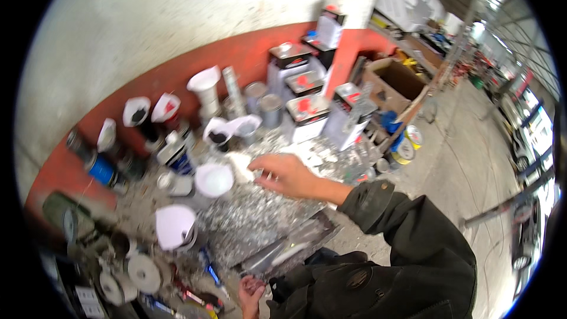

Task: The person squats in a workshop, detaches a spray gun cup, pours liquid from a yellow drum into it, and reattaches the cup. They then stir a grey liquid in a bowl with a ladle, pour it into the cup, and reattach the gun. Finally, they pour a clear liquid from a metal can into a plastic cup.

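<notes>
My right hand [277, 176] reaches over the speckled bench top [230, 236] with bent fingers apart, beside a pale patch of sheet or cloth [241, 164]; I make out nothing held. A white paper-topped cup [214, 181] and a plastic bottle [175, 155] stand left of it. Low at the front edge my left hand [251, 292] has curled fingers; whether it holds anything is too small to tell. Scrapers [212, 274] lie near it, and a dark tray with blades [289, 245] sits above it.
Square metal cans [306, 127], round tins [270, 112] and cups with paper strainers [204, 91] line the red and white wall. A cardboard box [393, 82] and paint pails [404, 150] stand right. Tape rolls [143, 273] sit lower left. A cabled floor [466, 177] runs alongside parked cars.
</notes>
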Demonstrator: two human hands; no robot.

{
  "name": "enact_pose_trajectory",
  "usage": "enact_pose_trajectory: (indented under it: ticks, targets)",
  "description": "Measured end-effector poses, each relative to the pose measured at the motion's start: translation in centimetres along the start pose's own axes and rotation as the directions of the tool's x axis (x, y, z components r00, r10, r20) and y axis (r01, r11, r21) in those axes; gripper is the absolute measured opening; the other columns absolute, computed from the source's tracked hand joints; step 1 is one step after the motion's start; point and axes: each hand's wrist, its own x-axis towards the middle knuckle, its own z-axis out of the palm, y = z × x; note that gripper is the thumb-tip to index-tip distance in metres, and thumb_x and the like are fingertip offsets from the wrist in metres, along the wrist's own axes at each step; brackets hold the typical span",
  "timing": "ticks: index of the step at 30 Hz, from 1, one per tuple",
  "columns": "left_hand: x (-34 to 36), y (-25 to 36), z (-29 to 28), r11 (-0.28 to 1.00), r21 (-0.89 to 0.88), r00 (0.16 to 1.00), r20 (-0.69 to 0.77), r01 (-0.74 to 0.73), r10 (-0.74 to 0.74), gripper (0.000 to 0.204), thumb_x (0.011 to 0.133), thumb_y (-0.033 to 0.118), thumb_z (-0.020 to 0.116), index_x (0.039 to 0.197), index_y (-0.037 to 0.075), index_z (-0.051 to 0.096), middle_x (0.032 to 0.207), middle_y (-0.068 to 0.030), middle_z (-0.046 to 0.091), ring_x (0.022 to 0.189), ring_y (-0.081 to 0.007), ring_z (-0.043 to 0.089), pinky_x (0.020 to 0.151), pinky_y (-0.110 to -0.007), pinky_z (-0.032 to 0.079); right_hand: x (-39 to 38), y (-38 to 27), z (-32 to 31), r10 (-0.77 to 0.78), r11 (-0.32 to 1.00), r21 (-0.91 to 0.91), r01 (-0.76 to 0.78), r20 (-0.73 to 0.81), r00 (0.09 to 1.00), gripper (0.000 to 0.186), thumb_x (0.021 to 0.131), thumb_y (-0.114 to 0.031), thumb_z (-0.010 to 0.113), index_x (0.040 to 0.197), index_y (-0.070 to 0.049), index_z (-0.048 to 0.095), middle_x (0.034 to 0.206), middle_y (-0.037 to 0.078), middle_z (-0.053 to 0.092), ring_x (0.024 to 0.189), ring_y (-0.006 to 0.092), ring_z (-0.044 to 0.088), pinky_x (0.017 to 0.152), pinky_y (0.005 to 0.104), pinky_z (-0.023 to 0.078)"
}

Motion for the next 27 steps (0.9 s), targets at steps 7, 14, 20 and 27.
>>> enact_pose_trajectory:
  ticks: [7, 14, 20, 27]
  targets:
    - [6.4, -2.2, 1.1, 0.983, 0.165, 0.99, 0.123, -0.085, 0.065, 0.066, 0.082, 0.021, 0.073, 0.135, 0.005, 0.037, 0.105, -0.0085, 0.06, 0.09, -0.0188, 0.061, 0.072, -0.032, 0.054, 4.5, 19.3, -25.5, 0.518, 0.854, 0.147, -0.5, -0.333, 0.788, 0.029, 0.082, -0.017, 0.068, 0.105, 0.001, 0.066, 0.084, 0.009, 0.07, 0.072, 0.013, 0.068, 0.062, 0.0272, 0.054]
    - [6.3, -0.2, 8.1, 0.969, 0.23, 0.984, -0.129, -0.092, 0.124, 0.065, 0.083, 0.024, 0.073, 0.134, 0.004, 0.038, 0.113, -0.0097, 0.058, 0.093, -0.019, 0.06, 0.083, -0.032, 0.05, 12.0, 38.9, -37.4, 0.533, 0.649, -0.09, -0.755, -0.655, 0.536, 0.069, 0.072, -0.039, 0.079, 0.119, 0.007, 0.057, 0.101, 0.018, 0.067, 0.086, 0.0232, 0.068, 0.073, 0.0333, 0.055]
    - [3.7, -0.4, 13.5, 0.948, 0.305, 0.941, -0.286, -0.09, 0.181, 0.051, 0.087, 0.029, 0.068, 0.124, 0.001, 0.048, 0.109, -0.0095, 0.06, 0.096, -0.0209, 0.06, 0.08, -0.036, 0.049, 20.0, 45.5, -37.3, 0.553, 0.632, 0.043, -0.773, -0.724, 0.412, 0.1, 0.055, -0.063, 0.081, 0.117, 0.011, 0.054, 0.109, 0.023, 0.065, 0.102, 0.0319, 0.065, 0.086, 0.0375, 0.051]
    - [2.2, -4.4, 14.1, 0.99, 0.107, 0.935, -0.352, 0.092, -0.048, 0.06, 0.082, 0.019, 0.073, 0.13, 0.002, 0.042, 0.113, -0.011, 0.057, 0.1, -0.0197, 0.057, 0.085, -0.032, 0.049, 21.2, 46.2, -39.2, 0.499, 0.59, -0.14, -0.795, -0.711, 0.495, 0.084, 0.059, -0.066, 0.077, 0.103, 0.004, 0.066, 0.098, 0.023, 0.068, 0.096, 0.033, 0.066, 0.083, 0.0417, 0.051]
